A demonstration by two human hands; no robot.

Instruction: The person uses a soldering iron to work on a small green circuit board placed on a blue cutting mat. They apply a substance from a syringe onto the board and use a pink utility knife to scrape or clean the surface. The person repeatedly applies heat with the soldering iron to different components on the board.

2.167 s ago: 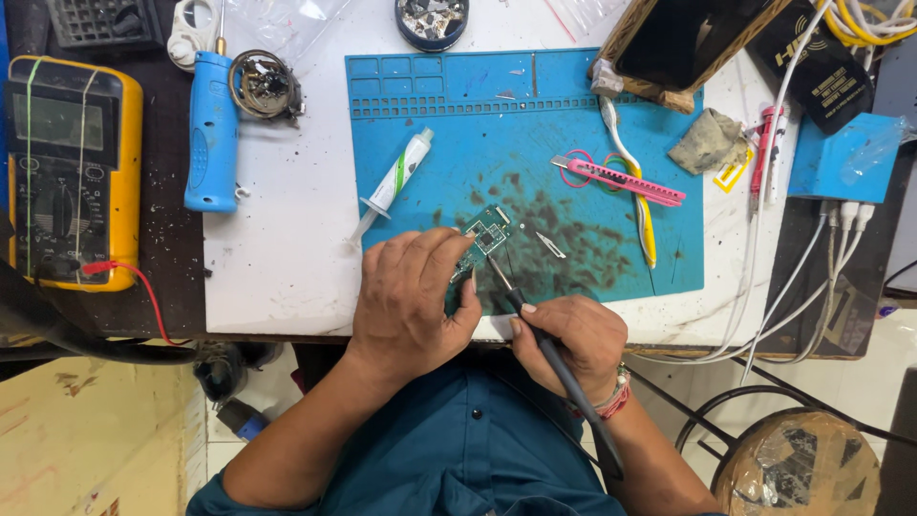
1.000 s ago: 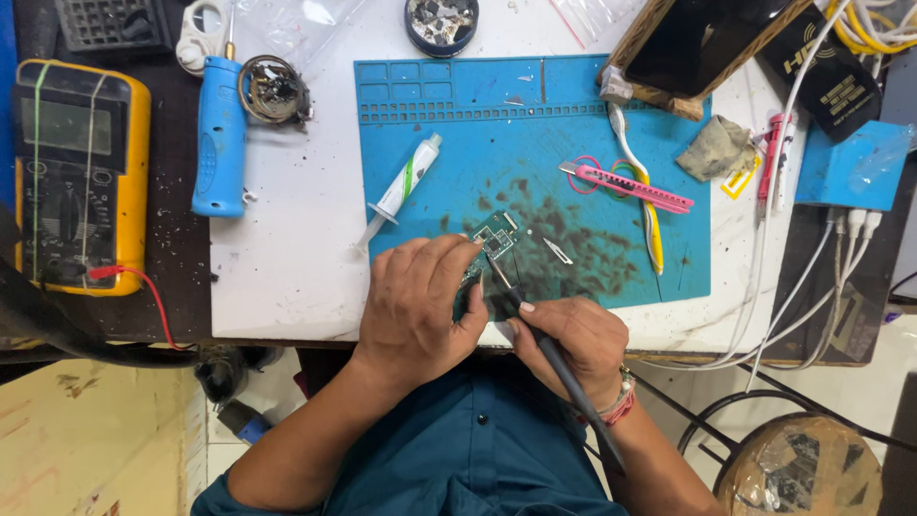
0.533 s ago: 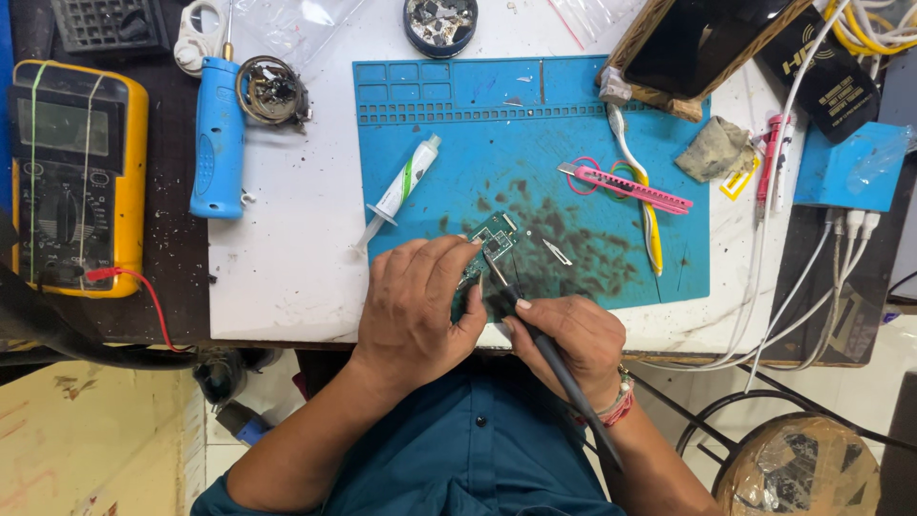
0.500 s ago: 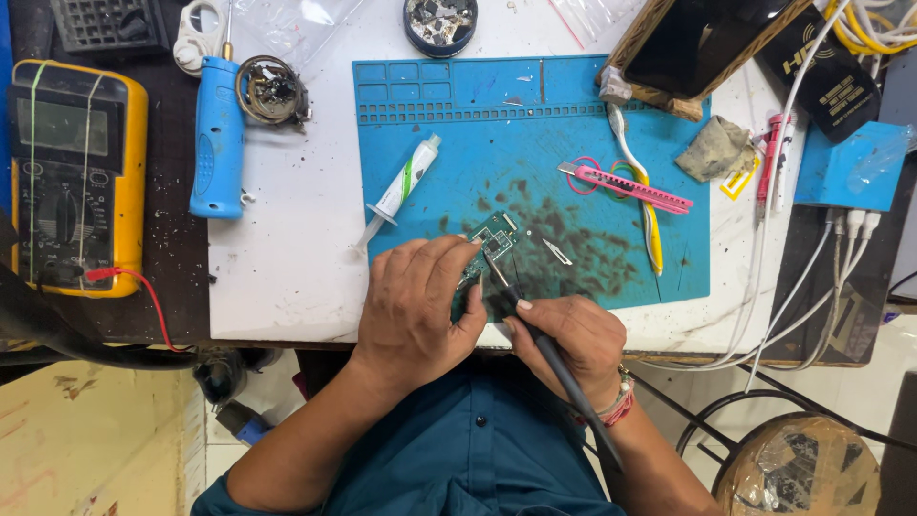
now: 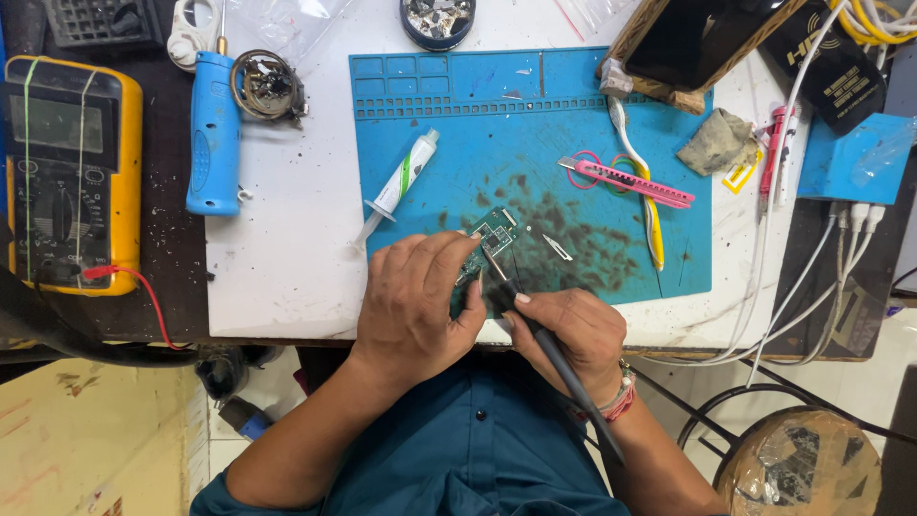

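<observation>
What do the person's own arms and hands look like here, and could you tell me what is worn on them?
Both hands are bare, with no gloves. The left hand shows no ring, watch or band. The right hand has a pink-red band with pale beads at its wrist. Both forearms are uncovered; dark teal sleeves of a teal shirt are pushed up near the elbows.

White worktable [image 5: 287, 277], dark desk [image 5: 172, 287] beside it (left), pale floor [image 5: 76, 430], round stool [image 5: 798, 463]

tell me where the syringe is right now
In the head view, the syringe lies slanted across the left edge of the blue mat, just above the left hand and right of the blue tool.
</observation>
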